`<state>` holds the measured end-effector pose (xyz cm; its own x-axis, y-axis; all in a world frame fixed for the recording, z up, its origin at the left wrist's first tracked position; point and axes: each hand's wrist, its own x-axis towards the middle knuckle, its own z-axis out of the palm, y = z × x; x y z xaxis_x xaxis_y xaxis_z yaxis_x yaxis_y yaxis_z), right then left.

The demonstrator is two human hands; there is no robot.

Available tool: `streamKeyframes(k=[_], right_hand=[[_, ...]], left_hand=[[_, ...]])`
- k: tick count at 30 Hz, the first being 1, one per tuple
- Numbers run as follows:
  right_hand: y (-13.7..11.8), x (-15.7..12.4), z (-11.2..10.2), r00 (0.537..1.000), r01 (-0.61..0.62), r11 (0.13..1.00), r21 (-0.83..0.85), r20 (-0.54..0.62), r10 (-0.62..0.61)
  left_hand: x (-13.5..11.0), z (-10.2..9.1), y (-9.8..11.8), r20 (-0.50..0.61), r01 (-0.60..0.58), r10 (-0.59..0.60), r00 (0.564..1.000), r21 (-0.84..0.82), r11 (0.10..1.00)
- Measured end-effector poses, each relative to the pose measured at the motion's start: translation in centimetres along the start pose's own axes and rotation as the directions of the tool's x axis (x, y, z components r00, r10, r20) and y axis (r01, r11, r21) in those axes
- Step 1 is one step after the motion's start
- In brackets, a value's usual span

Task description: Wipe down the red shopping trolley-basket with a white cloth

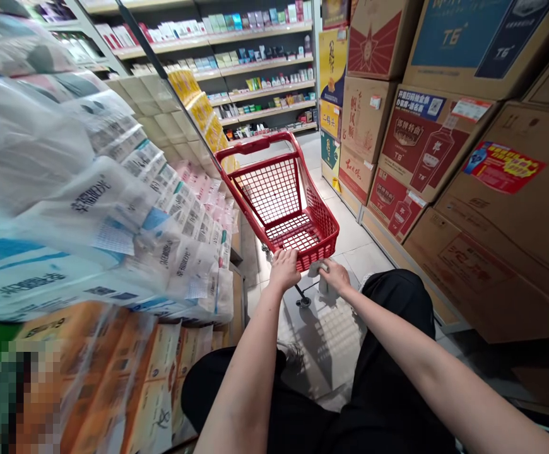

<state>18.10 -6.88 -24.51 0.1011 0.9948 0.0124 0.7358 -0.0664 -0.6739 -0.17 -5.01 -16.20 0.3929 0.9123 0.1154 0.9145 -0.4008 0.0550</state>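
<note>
A red plastic shopping cart (pixel 322 251) stands in the aisle in front of me, its handle (pixel 269 144) at the far end. Its basket holds nothing that I can see. My left hand (pixel 284 270) is closed over the near rim of the basket, at the left corner. Just below that rim, to the right, my right hand (pixel 335 276) grips a grey cloth (pixel 324 285), bunched and hanging down in front of the cart. Whether the cloth touches the cart I cannot tell. My bent knees in black trousers lie on both sides of my arms.
Plastic-wrapped packs of tissue paper (pixel 170 252) are piled on the left, with orange packs (pixel 113 372) nearer to me. Printed cardboard cartons (pixel 426 145) form a stack along the right. Shelves (pixel 265 60) of small boxes and bottles stand behind the cart. A dark pole (pixel 144 41) slants at upper left.
</note>
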Motion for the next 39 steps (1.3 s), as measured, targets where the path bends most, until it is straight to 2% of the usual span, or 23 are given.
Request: streamKeyframes(k=[3,5,6,11,14,18,22,25,28,34,39], right_hand=[[1.1,-0.2,-0.8,0.972,-0.143,0.984,0.109,-0.170,0.161],[1.1,0.2,-1.1,0.943,-0.158,0.973,0.166,-0.267,0.198],[0.9,0.4,-1.1,0.943,-0.145,0.975,0.169,-0.275,0.188],[-0.7,1.4,-0.6,0.987,-0.108,0.994,0.007,-0.122,0.108],[-0.8,1.3,-1.0,0.992,-0.081,0.992,-0.099,-0.101,0.071],[-1.0,0.2,-1.7,0.997,0.017,0.990,-0.138,-0.072,-0.028],[-3.2,-1.7,-0.4,0.988,0.145,0.980,-0.134,-0.026,-0.150],[-5.0,-2.2,0.6,0.993,0.114,0.976,-0.186,-0.013,-0.118],[-5.7,-1.8,0.6,0.995,0.090,0.968,-0.233,-0.011,-0.095],[-5.3,-1.7,-1.0,0.991,0.134,0.935,-0.328,0.067,-0.118],[-4.4,-2.8,-0.3,0.993,0.107,0.934,-0.341,0.080,-0.084]], left_hand=[[0.1,0.0,-0.1,0.003,-0.005,0.005,1.000,-0.007,1.000],[0.1,0.0,-0.1,0.002,-0.008,0.008,1.000,-0.006,1.000],[0.1,0.0,-0.2,0.000,-0.009,0.009,1.000,-0.005,1.000],[0.1,-0.1,-0.3,0.009,-0.039,0.039,0.999,0.002,0.999],[0.1,-0.2,-0.4,0.033,-0.039,0.039,0.999,0.010,0.999],[0.1,-0.2,-0.5,0.039,-0.027,0.026,0.999,0.017,0.999],[0.1,0.1,0.0,0.037,-0.026,0.025,0.999,0.025,0.999],[0.1,0.3,0.6,0.020,-0.041,0.040,0.999,0.022,0.999],[0.0,0.3,1.0,0.017,-0.047,0.047,0.999,0.015,0.999],[0.0,-0.1,0.8,0.038,-0.042,0.042,0.998,0.009,0.999],[-0.1,-0.2,0.7,0.036,-0.033,0.032,0.999,0.007,0.999]])
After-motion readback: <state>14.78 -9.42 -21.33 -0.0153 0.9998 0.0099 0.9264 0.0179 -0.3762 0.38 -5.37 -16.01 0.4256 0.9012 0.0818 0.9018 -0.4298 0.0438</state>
